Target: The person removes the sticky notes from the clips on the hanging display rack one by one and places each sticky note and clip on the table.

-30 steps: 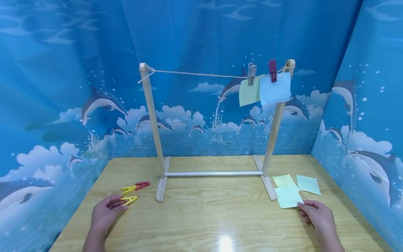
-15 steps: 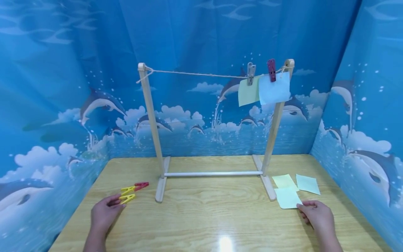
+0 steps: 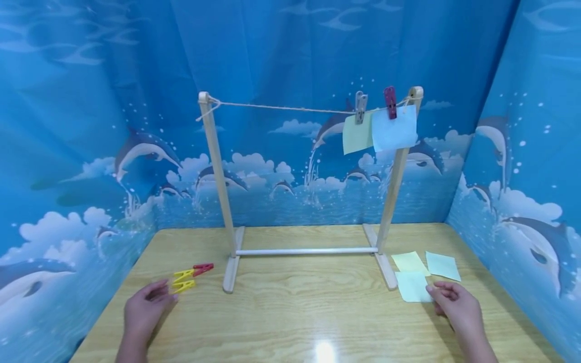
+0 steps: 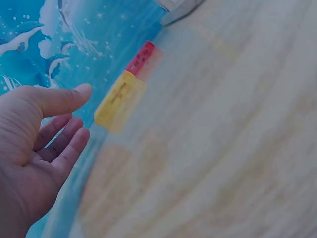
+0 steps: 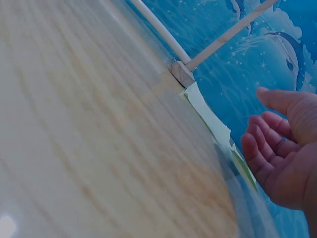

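Head view showed the left hand (image 3: 144,310), loosely spread and empty, beside the nearer yellow clothespin (image 3: 183,286), and the right hand (image 3: 458,305), half curled, gripping nothing, by the nearest pale-green note (image 3: 412,288) on the surface (image 3: 290,307). Hasty pinching there could have dragged the adjoining pale-yellow note (image 3: 410,262) along.

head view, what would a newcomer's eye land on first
Probably the blue dolphin backdrop behind the table. Before it, a wooden frame carries a string, with a pale blue sheet and a green sheet clipped near its right end. Below, the left hand is by yellow clothespins, the right hand by paper squares.
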{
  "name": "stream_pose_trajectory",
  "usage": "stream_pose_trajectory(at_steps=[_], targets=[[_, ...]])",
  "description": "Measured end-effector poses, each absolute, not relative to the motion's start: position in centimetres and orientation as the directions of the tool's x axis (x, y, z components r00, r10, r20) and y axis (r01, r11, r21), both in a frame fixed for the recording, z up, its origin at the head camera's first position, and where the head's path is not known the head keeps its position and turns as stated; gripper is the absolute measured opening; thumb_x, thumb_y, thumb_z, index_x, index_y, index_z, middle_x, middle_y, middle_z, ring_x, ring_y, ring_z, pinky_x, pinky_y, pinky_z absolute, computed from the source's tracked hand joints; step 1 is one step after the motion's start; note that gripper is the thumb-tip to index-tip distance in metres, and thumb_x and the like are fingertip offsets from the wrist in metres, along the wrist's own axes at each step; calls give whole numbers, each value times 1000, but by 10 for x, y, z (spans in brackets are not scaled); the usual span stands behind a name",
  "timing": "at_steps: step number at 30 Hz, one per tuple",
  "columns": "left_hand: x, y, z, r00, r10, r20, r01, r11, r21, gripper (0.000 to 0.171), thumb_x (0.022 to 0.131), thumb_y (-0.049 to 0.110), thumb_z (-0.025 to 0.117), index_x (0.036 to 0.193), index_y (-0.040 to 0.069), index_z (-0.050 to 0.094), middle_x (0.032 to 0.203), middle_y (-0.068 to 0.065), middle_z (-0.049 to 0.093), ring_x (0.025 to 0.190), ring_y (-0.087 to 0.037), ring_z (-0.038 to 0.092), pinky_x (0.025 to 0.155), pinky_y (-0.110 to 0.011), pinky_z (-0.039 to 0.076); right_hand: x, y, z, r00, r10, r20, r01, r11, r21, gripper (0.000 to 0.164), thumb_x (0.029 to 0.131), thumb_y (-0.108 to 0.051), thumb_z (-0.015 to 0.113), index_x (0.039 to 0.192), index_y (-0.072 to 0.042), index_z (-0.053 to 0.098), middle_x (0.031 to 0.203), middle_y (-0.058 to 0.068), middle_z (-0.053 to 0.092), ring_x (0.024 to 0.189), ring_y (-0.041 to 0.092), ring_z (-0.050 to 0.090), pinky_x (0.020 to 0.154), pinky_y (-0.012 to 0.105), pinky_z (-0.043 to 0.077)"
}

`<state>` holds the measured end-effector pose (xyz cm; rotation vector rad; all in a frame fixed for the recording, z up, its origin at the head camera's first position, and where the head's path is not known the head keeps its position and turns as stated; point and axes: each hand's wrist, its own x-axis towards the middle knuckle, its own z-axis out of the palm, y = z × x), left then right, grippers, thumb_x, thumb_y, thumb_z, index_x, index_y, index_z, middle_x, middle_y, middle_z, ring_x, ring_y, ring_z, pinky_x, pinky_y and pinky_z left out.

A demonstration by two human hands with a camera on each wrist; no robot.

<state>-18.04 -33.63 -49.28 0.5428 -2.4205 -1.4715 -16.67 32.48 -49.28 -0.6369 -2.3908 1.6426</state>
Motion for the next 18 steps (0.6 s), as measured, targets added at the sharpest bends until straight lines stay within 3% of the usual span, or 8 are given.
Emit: stream_pose_trajectory(at_steps=[5,10,14,18], targets=[[-178,-330,-480,-905,-425,-8,-162,327,931,63,76,4,82,133,-1,54,130,-22,58,81,10,59,75,-13,53,-168,319,-485,-917,398,3,139,328,-934,58,90,-35,72,127,5,53,86,-15,64,77,5,62,65,26,58],[-176,-323,-464,-914,-407,-9,-86,174,981,65,73,4,85,132,1,56,109,5,70,86,1,65,77,-16,54,-170,313,-475,-935,334,122,-29,269,-963,32,91,-23,71,115,-4,62,88,-15,67,81,6,65,66,23,57],[-174,-317,-455,-930,-365,37,6,87,996,55,73,-1,83,125,8,64,94,20,69,86,-2,68,76,-17,55,-170,308,-467,-938,293,183,-137,170,-976,18,90,-11,72,107,-14,67,91,-13,68,81,3,65,68,19,56],[-174,-308,-449,-941,-327,91,77,57,995,51,75,-4,81,122,5,65,95,19,70,85,-2,68,76,-17,55,-170,303,-459,-933,280,227,-201,119,-972,22,89,-7,72,110,-6,66,97,-11,69,82,2,64,71,15,55]])
